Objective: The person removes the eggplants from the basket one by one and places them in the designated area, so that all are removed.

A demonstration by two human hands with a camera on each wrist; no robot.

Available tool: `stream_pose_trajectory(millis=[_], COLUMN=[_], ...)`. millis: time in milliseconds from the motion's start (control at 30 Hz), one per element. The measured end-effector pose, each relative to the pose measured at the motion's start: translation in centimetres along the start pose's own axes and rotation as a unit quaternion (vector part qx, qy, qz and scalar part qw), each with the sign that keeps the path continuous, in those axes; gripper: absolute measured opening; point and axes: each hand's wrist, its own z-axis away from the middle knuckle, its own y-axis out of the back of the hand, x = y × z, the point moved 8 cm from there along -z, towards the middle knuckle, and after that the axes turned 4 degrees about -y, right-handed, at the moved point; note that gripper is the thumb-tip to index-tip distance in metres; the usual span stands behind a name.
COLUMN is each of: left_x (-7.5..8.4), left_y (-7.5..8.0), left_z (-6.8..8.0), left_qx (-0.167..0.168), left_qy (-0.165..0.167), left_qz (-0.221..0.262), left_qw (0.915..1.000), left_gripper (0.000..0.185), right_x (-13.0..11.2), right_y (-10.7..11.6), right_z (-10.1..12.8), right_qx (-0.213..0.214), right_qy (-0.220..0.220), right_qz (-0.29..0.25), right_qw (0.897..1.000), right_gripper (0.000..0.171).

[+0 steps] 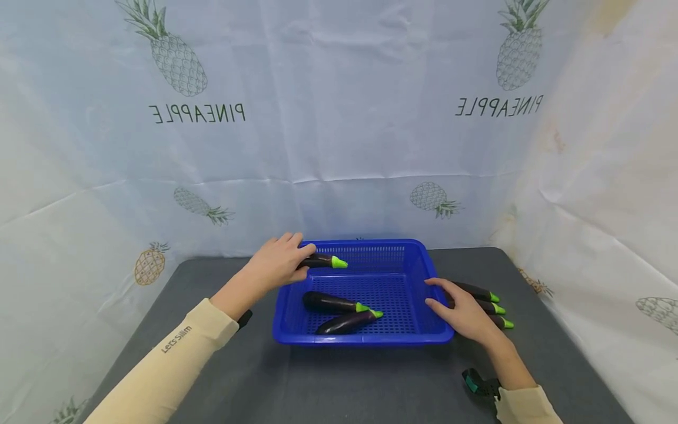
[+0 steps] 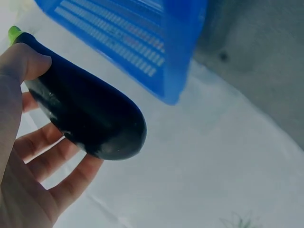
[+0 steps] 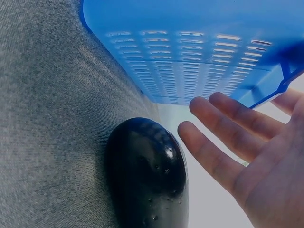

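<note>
My left hand [image 1: 278, 259] grips a dark purple eggplant [image 1: 320, 261] with a green stem over the back left of the blue basket [image 1: 365, 340]. In the left wrist view, thumb and fingers wrap the same eggplant [image 2: 90, 104]. Inside the basket, two more eggplants, one behind [image 1: 328, 302] and one in front [image 1: 346, 323], lie on the perforated floor. My right hand [image 1: 461, 309] is at the basket's right rim, fingers loosely extended and holding nothing. Beside that hand, the right wrist view shows the rounded end of an eggplant [image 3: 147, 171] on the table.
Three eggplants [image 1: 491, 308] lie side by side on the dark table [image 1: 339, 383] right of the basket, partly hidden by my right hand. White curtains [image 1: 344, 147] with pineapple prints stand behind and at both sides.
</note>
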Motion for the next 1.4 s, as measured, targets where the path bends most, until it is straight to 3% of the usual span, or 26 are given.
stream_pose_trajectory(millis=[600, 867, 1067, 1400], left_x=[-6.3, -8.6, -9.7, -10.3], left_y=[-1.5, -3.3, -5.0, -9.8], left_z=[7.0, 9.7, 10.9, 12.2], left_qx=[0.043, 0.026, 0.008, -0.041], left_qy=[0.055, 0.093, 0.107, 0.139], left_qz=[-0.009, 0.002, 0.013, 0.032], left_qw=[0.9975, 0.9954, 0.9941, 0.9889], left_gripper=[0.031, 0.03, 0.033, 0.037], right_x=[0.2, 0.3, 0.2, 0.1], right_y=[-0.2, -0.1, 0.0, -0.1], right_z=[0.1, 0.0, 0.0, 0.0], right_qx=[0.002, 0.001, 0.0, 0.0], right_qy=[0.002, -0.004, -0.006, -0.005], right_qz=[-0.007, -0.025, -0.028, -0.029], right_qw=[1.0, 1.0, 1.0, 1.0], right_gripper=[0.052, 0.051, 0.05, 0.051])
